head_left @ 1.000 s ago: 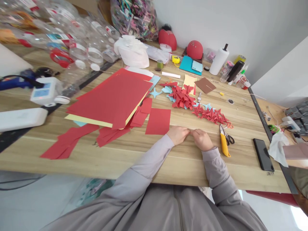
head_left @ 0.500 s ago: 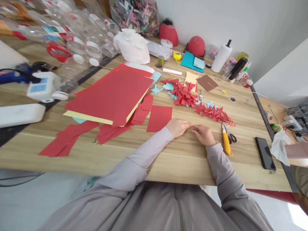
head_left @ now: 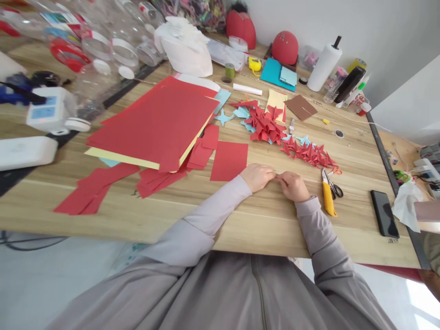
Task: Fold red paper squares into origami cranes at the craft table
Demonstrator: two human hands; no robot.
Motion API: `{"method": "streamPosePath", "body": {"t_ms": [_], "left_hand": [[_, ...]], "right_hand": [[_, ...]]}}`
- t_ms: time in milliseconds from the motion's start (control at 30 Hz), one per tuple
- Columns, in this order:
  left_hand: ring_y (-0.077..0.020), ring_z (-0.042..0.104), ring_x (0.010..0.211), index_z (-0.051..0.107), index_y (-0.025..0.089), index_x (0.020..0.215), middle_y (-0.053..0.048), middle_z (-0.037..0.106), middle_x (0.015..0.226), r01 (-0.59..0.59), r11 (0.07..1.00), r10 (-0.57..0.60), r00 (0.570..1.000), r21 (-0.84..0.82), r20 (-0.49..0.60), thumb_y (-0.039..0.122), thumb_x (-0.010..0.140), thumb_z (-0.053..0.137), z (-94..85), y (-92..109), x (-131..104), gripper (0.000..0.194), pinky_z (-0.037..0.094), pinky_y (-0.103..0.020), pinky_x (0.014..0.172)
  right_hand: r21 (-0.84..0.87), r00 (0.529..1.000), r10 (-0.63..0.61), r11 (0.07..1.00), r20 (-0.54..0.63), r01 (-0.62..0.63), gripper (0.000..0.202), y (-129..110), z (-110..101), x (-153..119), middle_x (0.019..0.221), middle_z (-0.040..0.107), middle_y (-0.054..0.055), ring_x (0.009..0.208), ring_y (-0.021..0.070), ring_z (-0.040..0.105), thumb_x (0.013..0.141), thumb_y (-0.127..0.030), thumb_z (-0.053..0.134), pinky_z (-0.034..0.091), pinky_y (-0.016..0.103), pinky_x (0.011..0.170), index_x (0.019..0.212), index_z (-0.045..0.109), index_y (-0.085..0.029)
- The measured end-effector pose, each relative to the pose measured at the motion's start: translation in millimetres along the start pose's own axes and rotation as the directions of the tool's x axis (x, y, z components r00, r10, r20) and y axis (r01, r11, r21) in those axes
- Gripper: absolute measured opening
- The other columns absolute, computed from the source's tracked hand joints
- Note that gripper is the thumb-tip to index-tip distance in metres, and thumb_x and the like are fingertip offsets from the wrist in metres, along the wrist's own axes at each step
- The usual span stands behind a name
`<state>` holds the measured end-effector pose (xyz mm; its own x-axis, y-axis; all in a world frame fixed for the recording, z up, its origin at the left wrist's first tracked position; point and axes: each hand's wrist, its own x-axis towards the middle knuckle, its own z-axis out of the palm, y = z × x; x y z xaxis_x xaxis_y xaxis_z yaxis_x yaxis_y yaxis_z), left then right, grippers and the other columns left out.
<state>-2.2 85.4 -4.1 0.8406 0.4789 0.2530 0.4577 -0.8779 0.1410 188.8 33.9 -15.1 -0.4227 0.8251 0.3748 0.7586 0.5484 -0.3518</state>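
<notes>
My left hand (head_left: 257,177) and my right hand (head_left: 294,186) meet low over the table, fingers closed. Between their fingertips is a small piece of red paper, almost wholly hidden by the fingers. Just left of my left hand lies a flat red paper square (head_left: 229,160). Beyond the hands is a heap of folded red paper stars (head_left: 266,124), and a row of more red stars (head_left: 309,152) runs to its right. A pale blue paper star (head_left: 223,118) lies apart, left of the heap.
A stack of red sheets (head_left: 154,123) and cut red strips (head_left: 91,190) cover the left. Yellow-handled cutter (head_left: 329,199), scissors (head_left: 337,190) and phone (head_left: 384,213) lie to the right. Plastic bottles (head_left: 96,46) crowd the back left; a tape measure (head_left: 255,64) sits behind.
My right hand's fingers have curled in more, and the two hands' fingertips are closer together. The camera view has shifted slightly; the things on the table have stayed in place.
</notes>
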Motion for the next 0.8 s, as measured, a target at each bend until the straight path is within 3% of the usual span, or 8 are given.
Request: {"method": "streamPosePath", "body": {"t_ms": [133, 233, 333, 667, 800], "left_hand": [[-0.0177, 0.064, 0.080, 0.067, 0.018, 0.092, -0.006, 0.069, 0.086, 0.021, 1.000, -0.021, 0.999, 0.006, -0.035, 0.023, 0.091, 0.044, 0.4, 3, -1, 0.024, 0.046, -0.028, 0.065], [-0.0183, 0.064, 0.078, 0.068, 0.018, 0.091, -0.005, 0.069, 0.084, 0.039, 0.999, -0.039, 0.998, -0.012, -0.044, 0.023, 0.091, 0.044, 0.0, 3, -3, 0.025, 0.045, -0.028, 0.063], [-0.0187, 0.064, 0.079, 0.067, 0.017, 0.092, -0.006, 0.069, 0.084, 0.027, 0.999, -0.028, 0.999, -0.027, -0.044, 0.022, 0.090, 0.045, 0.4, 4, -4, 0.023, 0.045, -0.028, 0.062], [-0.0193, 0.064, 0.074, 0.068, 0.018, 0.085, -0.005, 0.068, 0.077, 0.025, 0.998, -0.028, 0.999, -0.058, -0.038, 0.021, 0.087, 0.044, -2.3, 10, -5, 0.024, 0.043, -0.028, 0.059], [-0.0183, 0.065, 0.077, 0.070, 0.020, 0.086, -0.004, 0.070, 0.080, 0.048, 0.987, -0.061, 0.995, -0.156, -0.077, 0.025, 0.089, 0.043, 1.2, 7, -5, 0.027, 0.045, -0.028, 0.062]], "right_hand": [[-0.028, 0.997, 0.074, 0.997, -0.016, -0.074, 0.017, 0, -6, -4, 0.072, 0.065, 0.007, 0.067, 0.0173, 0.061, 0.084, -0.012, 0.046, 0.049, 0.028, 0.064, 0.081, 0.063, -0.017], [0.074, 0.988, 0.127, 0.990, -0.087, -0.121, 0.014, -6, -11, -5, 0.075, 0.066, 0.005, 0.064, 0.0151, 0.060, 0.084, -0.017, 0.051, 0.050, 0.027, 0.063, 0.091, 0.062, -0.018], [0.150, 0.992, 0.091, 0.986, -0.088, -0.077, 0.018, -14, -12, -4, 0.081, 0.066, 0.006, 0.068, 0.0153, 0.062, 0.085, -0.021, 0.053, 0.052, 0.027, 0.066, 0.101, 0.060, -0.018], [0.047, 0.999, 0.033, 0.998, -0.031, -0.032, 0.020, -14, -5, -4, 0.079, 0.067, 0.006, 0.074, 0.0165, 0.062, 0.091, -0.020, 0.044, 0.051, 0.027, 0.069, 0.090, 0.064, -0.019], [0.056, 0.999, 0.018, 0.998, -0.036, -0.016, 0.020, -14, -6, -5, 0.080, 0.068, 0.007, 0.073, 0.0163, 0.062, 0.091, -0.020, 0.044, 0.050, 0.026, 0.068, 0.089, 0.064, -0.018]]}}
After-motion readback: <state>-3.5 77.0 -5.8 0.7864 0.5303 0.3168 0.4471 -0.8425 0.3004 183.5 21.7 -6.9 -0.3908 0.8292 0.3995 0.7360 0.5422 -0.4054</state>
